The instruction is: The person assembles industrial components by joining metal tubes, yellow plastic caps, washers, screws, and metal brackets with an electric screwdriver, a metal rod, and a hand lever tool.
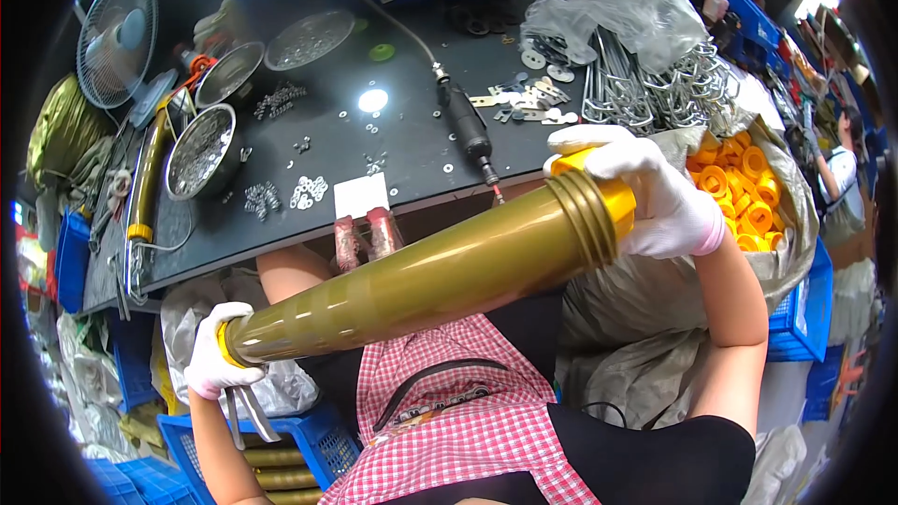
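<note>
A long olive-green tube lies across in front of me, tilted up to the right. It has a ribbed collar at its thick right end. Gloved in white, my right hand is closed round a yellow cap at that end. My left hand, also in a white glove, closes on the yellow ring at the other end. Flat grey metal strips hang below my left hand; whether its fingers hold them I cannot tell. The palms and some fingertips are hidden.
Behind the tube, a power screwdriver hangs over the dark bench. Metal bowls and small hardware sit left. Bent metal rods and a sack of yellow caps are right. A blue crate holds olive tubes.
</note>
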`<state>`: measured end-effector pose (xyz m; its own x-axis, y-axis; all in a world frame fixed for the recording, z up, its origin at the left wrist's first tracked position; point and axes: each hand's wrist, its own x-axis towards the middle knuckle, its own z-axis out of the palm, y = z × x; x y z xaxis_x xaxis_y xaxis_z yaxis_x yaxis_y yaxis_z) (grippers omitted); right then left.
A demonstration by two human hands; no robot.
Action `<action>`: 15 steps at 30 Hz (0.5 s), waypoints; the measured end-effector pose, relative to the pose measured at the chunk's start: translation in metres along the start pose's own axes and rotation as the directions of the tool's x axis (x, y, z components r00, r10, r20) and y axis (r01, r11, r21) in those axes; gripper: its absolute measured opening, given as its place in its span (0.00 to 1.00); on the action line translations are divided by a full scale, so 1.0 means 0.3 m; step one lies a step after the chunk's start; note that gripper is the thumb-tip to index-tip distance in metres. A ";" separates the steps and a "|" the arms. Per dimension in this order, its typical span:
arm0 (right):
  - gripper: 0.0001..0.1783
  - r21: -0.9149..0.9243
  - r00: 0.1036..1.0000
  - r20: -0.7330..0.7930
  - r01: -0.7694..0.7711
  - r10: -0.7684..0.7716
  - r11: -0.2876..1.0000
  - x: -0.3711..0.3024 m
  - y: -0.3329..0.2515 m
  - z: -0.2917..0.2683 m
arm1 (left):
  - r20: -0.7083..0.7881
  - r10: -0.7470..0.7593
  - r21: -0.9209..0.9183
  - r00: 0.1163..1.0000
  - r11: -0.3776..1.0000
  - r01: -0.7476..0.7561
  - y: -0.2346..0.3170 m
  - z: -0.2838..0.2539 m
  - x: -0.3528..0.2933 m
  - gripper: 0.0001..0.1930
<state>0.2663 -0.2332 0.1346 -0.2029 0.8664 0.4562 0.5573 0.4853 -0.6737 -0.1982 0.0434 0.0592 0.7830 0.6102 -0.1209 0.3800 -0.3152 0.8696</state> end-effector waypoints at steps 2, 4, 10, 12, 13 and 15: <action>0.43 -0.053 1.000 0.010 0.030 -0.030 0.998 0.017 -0.031 0.004 | 0.056 -0.076 -0.117 0.996 0.990 0.082 0.006 -0.022 -0.010 0.43; 0.46 -0.114 0.996 -0.046 0.073 -0.078 0.991 0.024 -0.046 0.027 | 0.071 -0.100 -0.085 0.992 0.991 0.106 0.042 -0.042 -0.007 0.43; 0.39 -0.252 0.996 0.060 -0.055 0.073 0.966 0.047 -0.088 0.035 | 0.134 -0.060 0.099 0.989 0.994 0.047 0.031 -0.073 -0.010 0.42; 0.30 -0.231 0.991 -0.006 -0.128 0.130 0.964 0.022 -0.092 0.053 | 0.167 -0.123 -0.040 0.978 0.990 0.132 0.045 -0.057 0.018 0.42; 0.26 -0.098 0.975 -0.076 -0.217 0.210 0.971 0.008 -0.093 0.058 | 0.206 -0.190 -0.162 0.960 0.961 0.225 0.050 -0.056 0.024 0.42; 0.26 -0.118 0.983 0.029 -0.175 0.179 0.978 0.024 -0.115 0.020 | 0.233 -0.195 -0.157 0.953 0.959 0.234 0.039 -0.053 0.022 0.43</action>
<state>0.2409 -0.2429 0.1577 -0.1229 0.9425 0.3109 0.6753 0.3090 -0.6697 -0.1964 0.0553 0.0761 0.7867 0.4735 -0.3960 0.4709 -0.0455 0.8810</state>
